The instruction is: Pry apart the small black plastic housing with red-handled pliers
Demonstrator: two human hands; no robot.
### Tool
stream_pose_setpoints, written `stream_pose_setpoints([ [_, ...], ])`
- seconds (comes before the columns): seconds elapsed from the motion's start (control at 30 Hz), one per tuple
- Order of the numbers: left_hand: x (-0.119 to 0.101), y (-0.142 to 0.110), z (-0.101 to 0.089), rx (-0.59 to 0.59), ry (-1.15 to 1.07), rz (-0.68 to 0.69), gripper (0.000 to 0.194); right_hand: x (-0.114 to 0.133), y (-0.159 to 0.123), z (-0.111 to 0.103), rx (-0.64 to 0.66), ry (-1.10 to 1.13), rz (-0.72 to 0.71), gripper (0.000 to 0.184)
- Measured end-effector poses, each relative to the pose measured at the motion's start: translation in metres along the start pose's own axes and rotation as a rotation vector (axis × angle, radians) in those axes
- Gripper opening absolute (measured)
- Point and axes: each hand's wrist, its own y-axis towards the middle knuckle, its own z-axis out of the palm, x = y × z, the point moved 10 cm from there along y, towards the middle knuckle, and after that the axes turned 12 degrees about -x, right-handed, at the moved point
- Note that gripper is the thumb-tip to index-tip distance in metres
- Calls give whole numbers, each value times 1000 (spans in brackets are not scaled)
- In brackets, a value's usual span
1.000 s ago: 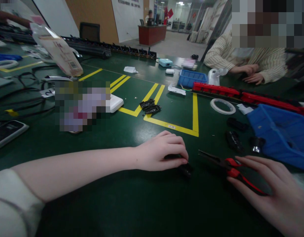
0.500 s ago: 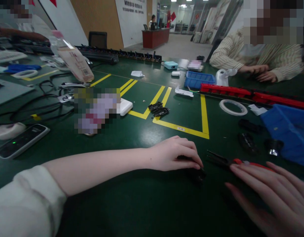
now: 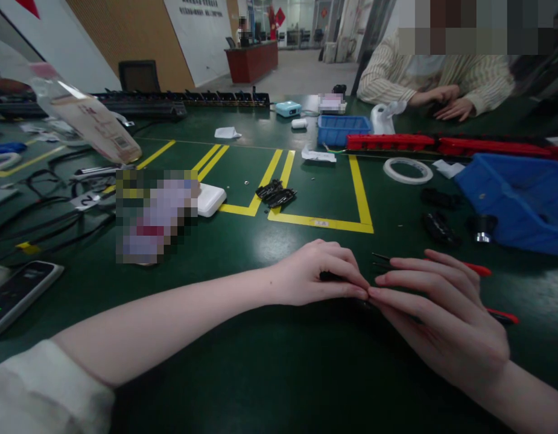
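Observation:
My left hand (image 3: 321, 274) is closed in a pinch over the dark green table, fingertips pressed on a small black part (image 3: 362, 304) that is mostly hidden. My right hand (image 3: 446, 307) meets it from the right, its index finger and thumb closed together at the left fingertips. What lies between those right fingers is hidden, and its other fingers stretch forward. Under and behind the right hand lie pliers with red handles (image 3: 480, 269), their thin dark tips showing past its fingers.
Several black pieces (image 3: 277, 194) lie near yellow tape lines. Rightward are a tape roll (image 3: 408, 170), black parts (image 3: 440, 228), a blue bin (image 3: 518, 205) and a red strip (image 3: 389, 142). Leftward are a phone (image 3: 154, 220), a white box (image 3: 210, 200), a tilted bottle (image 3: 91, 123) and cables. A person sits opposite.
My right hand has moved left from beside the pliers to my left fingertips, and its fingers have closed. The left hand stays pinched on the black part. The view has shifted right.

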Motion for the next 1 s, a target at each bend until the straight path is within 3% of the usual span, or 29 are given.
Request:
stream_pose_setpoints([
  [0.07, 1, 0, -5, -37, 55, -12, 13, -2, 1, 0, -3, 16, 26, 24],
  [0.13, 6, 1, -9, -48, 137, -39, 30, -6, 2, 0, -1, 36, 74, 20],
  [0.2, 11, 0, -5, 38, 201, -59, 57, -13, 3, 3, 14, 61, 131, 17],
  [0.27, 15, -2, 2, 151, 234, -66, 70, -19, 3, 5, 37, 86, 182, 14],
  [0.5, 23, -3, 9, 250, 276, -119, 34, -21, -2, 11, 105, 180, 208, 13],
  [0.73, 20, -2, 9, 158, 19, -181, 37, -15, -3, 16, 148, 269, 190, 11],
  [1.0, 20, -6, 14, 183, 9, -214, 39, -14, -8, 20, 202, 313, 181, 11],
])
